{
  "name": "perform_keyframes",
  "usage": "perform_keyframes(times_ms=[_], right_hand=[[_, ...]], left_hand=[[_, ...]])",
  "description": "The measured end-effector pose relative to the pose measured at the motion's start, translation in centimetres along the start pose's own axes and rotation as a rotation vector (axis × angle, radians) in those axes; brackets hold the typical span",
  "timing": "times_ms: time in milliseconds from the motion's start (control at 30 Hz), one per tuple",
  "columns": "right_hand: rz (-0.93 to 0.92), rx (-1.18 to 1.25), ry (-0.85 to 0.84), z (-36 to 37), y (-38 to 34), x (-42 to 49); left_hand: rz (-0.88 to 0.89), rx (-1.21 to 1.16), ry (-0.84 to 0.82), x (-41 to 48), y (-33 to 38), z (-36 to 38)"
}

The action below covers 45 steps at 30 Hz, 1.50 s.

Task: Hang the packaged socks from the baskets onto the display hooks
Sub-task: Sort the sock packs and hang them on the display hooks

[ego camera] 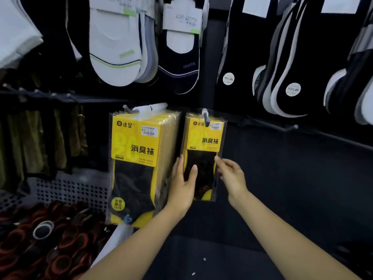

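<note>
At the lower left of the display wall, a grey perforated metal bin (66, 190) holds a heap of red-and-black rolled items (60, 249); what they are cannot be told.

Centre: a thin yellow-and-black plastic-wrapped sock pack (203, 138) hangs on a short silver metal hook (205, 117), which passes through the pack's top edge. Your left hand (182, 184) grips the pack's left edge, with the thumb laid flat on the dark front window and the other fingers straight along and behind that edge. Your right hand (232, 176) pinches the right edge just below the yellow card; its fingertips (217, 158) are pressed together on the wrapper and the remaining fingers are curled. The pack's lower half lies between your two hands.

Just beside it to the left hangs a thick stack of matching yellow sock packs (135, 162); your left fingers sit in the narrow gap between stack and pack. To the right a bare silver hook (290, 128) juts out over a dark blank wall panel (292, 178), well apart from the pack. Above, white and navy low-cut socks (115, 47) and black socks with round white stickers (292, 67) hang near the pack's top. Olive fabric pieces (36, 142) hang at far left.
</note>
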State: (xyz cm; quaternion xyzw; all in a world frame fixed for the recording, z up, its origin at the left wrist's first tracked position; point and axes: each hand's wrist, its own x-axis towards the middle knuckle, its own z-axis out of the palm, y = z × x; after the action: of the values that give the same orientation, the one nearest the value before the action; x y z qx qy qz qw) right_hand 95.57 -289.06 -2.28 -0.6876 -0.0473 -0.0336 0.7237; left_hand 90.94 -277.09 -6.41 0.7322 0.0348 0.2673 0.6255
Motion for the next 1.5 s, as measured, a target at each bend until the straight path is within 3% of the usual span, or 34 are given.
perform_keyframes(times_ms=[133, 300, 467, 633, 833, 967, 1300, 1400, 1500], right_hand=[[-0.011, -0.137, -0.07, -3.9, 2.9, -5.9], [0.075, -0.304, -0.198, -9.0, 9.8, -15.9], [0.348, -0.463, -0.263, -14.4, 19.3, -26.6], [0.661, -0.663, -0.317, -20.0, 27.4, -34.7], [0.954, -0.773, -0.482, -22.3, 29.5, -37.3], [1.101, -0.644, -0.49, -22.2, 30.8, -39.1], [1.02, -0.516, -0.494, -20.1, 31.9, -40.0], [0.996, -0.433, -0.498, -19.3, 30.7, -39.2], [0.931, -0.356, -0.44, -18.1, 27.9, -36.8]], left_hand=[[-0.053, 0.019, -0.072, -6.4, -1.7, -1.1], [-0.278, 0.046, -0.212, -18.5, -5.3, -2.4], [-0.467, 0.301, -0.391, -31.7, -11.0, -5.5], [-0.803, 0.45, -0.472, -40.4, -16.0, -8.8], [-1.015, 0.545, -0.548, -44.3, -18.4, -10.3], [-1.232, 0.434, -0.582, -44.8, -18.6, -11.1], [-1.281, 0.49, -0.712, -44.8, -18.5, -11.3], [-1.261, 0.449, -0.622, -44.3, -18.3, -11.0], [-1.199, 0.34, -0.401, -43.0, -17.0, -9.3]])
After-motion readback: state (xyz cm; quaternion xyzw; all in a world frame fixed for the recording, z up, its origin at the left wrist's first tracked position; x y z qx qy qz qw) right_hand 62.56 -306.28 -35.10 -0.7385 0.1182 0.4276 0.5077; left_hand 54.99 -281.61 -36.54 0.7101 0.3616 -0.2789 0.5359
